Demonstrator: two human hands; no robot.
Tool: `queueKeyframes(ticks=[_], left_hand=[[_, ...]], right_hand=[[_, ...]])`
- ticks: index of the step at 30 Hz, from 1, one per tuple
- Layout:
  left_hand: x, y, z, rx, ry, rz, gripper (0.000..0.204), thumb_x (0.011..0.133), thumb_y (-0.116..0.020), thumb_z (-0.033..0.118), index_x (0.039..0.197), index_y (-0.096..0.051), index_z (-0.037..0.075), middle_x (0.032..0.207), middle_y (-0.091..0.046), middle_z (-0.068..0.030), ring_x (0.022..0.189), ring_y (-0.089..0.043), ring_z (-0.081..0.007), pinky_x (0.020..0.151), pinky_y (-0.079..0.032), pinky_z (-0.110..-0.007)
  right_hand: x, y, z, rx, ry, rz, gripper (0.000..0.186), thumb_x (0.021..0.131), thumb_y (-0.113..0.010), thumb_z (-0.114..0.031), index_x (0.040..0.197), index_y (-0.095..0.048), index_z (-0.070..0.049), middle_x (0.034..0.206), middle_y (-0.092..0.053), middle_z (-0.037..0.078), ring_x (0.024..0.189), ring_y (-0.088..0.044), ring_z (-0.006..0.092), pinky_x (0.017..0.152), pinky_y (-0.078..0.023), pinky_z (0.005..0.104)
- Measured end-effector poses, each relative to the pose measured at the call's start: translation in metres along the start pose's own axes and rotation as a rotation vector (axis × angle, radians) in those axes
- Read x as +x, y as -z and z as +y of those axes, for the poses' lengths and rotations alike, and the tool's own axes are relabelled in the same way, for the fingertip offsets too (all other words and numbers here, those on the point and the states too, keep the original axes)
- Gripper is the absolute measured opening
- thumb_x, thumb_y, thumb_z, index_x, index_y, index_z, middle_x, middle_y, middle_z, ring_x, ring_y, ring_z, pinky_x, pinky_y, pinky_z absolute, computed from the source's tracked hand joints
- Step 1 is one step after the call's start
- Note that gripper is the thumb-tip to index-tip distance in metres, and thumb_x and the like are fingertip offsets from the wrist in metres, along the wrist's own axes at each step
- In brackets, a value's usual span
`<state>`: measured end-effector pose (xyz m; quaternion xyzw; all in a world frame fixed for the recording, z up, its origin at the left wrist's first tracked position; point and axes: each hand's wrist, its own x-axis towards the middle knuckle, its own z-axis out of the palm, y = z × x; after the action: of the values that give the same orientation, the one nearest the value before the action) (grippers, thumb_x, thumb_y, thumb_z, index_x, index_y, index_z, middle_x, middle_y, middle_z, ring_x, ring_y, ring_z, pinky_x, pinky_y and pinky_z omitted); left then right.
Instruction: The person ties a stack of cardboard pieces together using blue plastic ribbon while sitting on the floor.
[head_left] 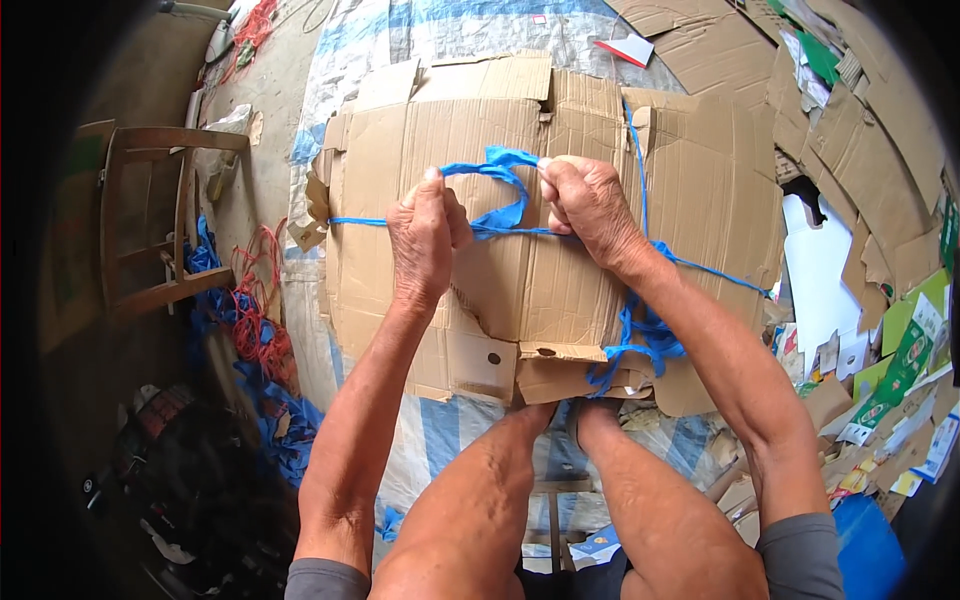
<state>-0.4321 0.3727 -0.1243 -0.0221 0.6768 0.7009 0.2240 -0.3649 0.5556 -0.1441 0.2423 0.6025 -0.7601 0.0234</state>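
Note:
A stack of flattened brown cardboard (480, 130) lies before me, with blue plastic strap (505, 212) running across it from left to right. Another length of the strap crosses the stack at the right, front to back. My left hand (430, 225) is closed on the strap above the middle-left of the cardboard. To the right, my right hand (590, 200) pinches the strap between thumb and fingers. A loose loop of it hangs between the two hands. More strap lies bunched near the stack's front right edge, below my right forearm.
A blue-and-white striped tarp (440, 440) lies under the stack. A wooden chair frame (150, 220) stands at the left, near tangled red cord (262, 320) and blue strap scraps. Loose cardboard and printed boxes (905, 370) are heaped at the right. My feet rest at the stack's near edge.

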Motion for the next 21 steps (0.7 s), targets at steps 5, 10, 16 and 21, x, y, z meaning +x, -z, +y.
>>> queueKeyframes(ticks=[5, 10, 16, 21], left_hand=[[-0.004, -0.013, 0.02, -0.056, -0.086, -0.123, 0.043, 0.109, -0.042, 0.028, 0.07, -0.037, 0.011, 0.062, -0.034, 0.0018, 0.056, -0.029, -0.0106, 0.054, -0.032, -0.029], [-0.004, -0.023, 0.031, -0.041, -0.193, -0.155, 0.042, 0.109, -0.042, 0.029, 0.072, -0.04, 0.01, 0.069, -0.039, 0.0, 0.063, -0.038, -0.0128, 0.06, -0.041, -0.031], [0.006, -0.034, 0.058, 0.037, -0.193, -0.236, 0.041, 0.107, -0.046, 0.032, 0.074, -0.043, 0.009, 0.071, -0.041, -0.0012, 0.067, -0.044, -0.0144, 0.065, -0.045, -0.03], [0.033, -0.024, 0.091, -0.091, -0.27, -0.289, 0.035, 0.107, -0.043, 0.031, 0.08, -0.044, 0.009, 0.072, -0.042, -0.0017, 0.066, -0.046, -0.0155, 0.071, -0.05, -0.036]], right_hand=[[-0.016, -0.01, -0.007, -0.063, 0.011, -0.049, 0.032, 0.091, -0.064, -0.029, 0.071, -0.062, -0.005, 0.061, -0.054, -0.002, 0.055, -0.05, 0.0067, 0.051, -0.043, 0.0248], [-0.023, -0.022, -0.006, -0.156, 0.17, -0.101, 0.02, 0.087, -0.071, -0.022, 0.086, -0.071, -0.001, 0.069, -0.063, 0.001, 0.066, -0.052, 0.006, 0.059, -0.046, 0.0276], [-0.023, -0.027, -0.013, -0.36, 0.218, -0.18, 0.014, 0.087, -0.071, -0.016, 0.087, -0.071, -0.002, 0.064, -0.062, 0.006, 0.063, -0.057, 0.009, 0.06, -0.048, 0.0318], [-0.027, -0.029, -0.017, -0.31, 0.191, -0.14, 0.016, 0.089, -0.067, -0.015, 0.084, -0.07, -0.001, 0.063, -0.06, 0.004, 0.06, -0.054, 0.0093, 0.058, -0.047, 0.0308]])
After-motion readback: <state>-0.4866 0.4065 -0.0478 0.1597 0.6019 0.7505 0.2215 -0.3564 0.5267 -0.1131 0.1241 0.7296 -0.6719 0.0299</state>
